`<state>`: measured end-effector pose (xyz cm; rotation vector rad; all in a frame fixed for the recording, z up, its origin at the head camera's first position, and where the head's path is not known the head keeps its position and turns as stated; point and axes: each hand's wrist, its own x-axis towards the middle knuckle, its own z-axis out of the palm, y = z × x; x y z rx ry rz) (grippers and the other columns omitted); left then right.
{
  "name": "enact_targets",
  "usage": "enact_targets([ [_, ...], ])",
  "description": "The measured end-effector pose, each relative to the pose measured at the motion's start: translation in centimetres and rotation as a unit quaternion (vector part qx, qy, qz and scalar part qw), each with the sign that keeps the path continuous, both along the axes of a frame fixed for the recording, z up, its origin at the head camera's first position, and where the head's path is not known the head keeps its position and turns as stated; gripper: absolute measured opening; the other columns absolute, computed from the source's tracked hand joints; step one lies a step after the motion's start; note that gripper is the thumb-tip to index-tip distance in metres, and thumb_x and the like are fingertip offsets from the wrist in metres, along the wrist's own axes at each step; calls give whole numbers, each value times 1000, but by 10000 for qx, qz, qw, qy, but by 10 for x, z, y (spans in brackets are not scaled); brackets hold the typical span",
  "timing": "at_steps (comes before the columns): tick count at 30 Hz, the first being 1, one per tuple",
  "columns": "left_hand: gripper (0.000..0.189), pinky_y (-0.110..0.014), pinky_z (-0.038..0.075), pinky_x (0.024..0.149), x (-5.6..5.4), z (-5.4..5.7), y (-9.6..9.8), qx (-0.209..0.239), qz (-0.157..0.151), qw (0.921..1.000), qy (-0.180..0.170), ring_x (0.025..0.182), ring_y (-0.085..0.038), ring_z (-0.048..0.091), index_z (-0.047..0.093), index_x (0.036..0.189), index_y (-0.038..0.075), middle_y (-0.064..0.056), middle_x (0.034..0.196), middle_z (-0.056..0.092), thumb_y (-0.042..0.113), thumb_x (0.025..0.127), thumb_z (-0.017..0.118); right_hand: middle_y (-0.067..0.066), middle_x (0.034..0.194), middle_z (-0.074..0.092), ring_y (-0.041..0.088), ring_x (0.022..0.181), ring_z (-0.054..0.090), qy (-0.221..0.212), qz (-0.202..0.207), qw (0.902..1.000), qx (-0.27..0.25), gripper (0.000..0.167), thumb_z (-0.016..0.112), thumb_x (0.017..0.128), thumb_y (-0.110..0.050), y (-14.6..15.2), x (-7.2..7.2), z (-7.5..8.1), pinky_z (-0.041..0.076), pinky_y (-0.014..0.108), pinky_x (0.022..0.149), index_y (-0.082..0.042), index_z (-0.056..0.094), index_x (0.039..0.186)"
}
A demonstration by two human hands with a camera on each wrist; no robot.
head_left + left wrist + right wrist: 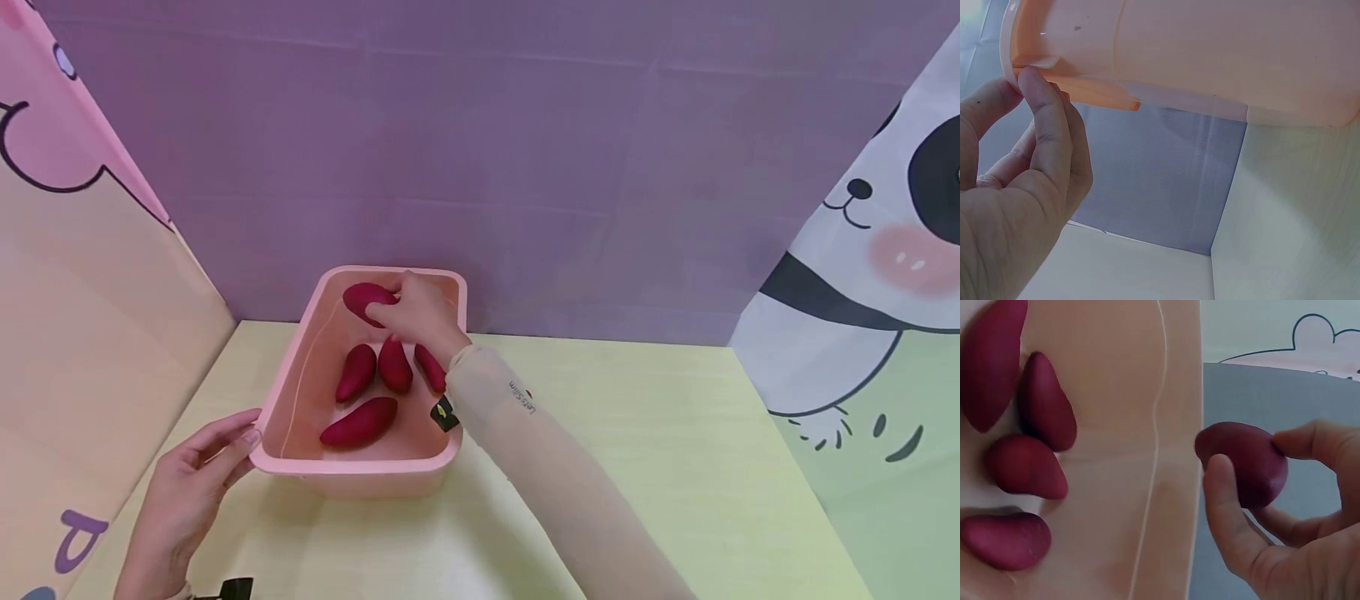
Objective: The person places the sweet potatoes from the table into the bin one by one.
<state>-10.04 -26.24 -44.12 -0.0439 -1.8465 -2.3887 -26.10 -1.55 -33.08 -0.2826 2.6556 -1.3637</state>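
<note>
My left hand (pixel 187 483) pinches the near left corner of a pink plastic tub (pixel 360 467) between thumb and fingers; the left wrist view shows the fingertips at the tub's rim (pixel 1007 47). With thumb and fingers my right hand (pixel 423 312) grips a purple-red sweet potato (pixel 363 298) over the far end of the tub. In the right wrist view the held sweet potato (pixel 1254 465) is raised, overlapping the tub's edge. Several more sweet potatoes lie inside on the tub's floor, one (pixel 360 422) toward the near end. The right sleeve partly hides another (pixel 430 368).
The tub is on a pale yellow-green table (pixel 637 467), left of its middle. A purple backdrop (pixel 525 167) rises behind it. Printed side panels stand at both sides, a panda panel (pixel 840 350) on the right and a pink and cream one (pixel 90 317) on the left.
</note>
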Motion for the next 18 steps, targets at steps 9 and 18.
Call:
enact_targets([
  [9, 31, -28, 58, 85, 2, 2, 3, -19, -21, 10000, 8, 95, -12, 68, 66, 127, -4, -3, 106, 68, -7, 96, 63, 7, 73, 64, 24, 62, 60, -638, 717, 9947, 377, 16, 76, 89, -22, -9, 6, -20, 58, 26, 54, -11, 65, 91],
  [18, 31, -28, 58, 85, 2, 2, 5, -104, -17, 9999, -5, 94, -12, 68, 65, 127, -5, -3, 106, 68, -6, 95, 63, 11, 71, 63, 23, 52, 55, -899, 878, 9880, 897, 13, 78, 84, -16, -11, 12, -37, 64, 35, 63, -10, 66, 84],
])
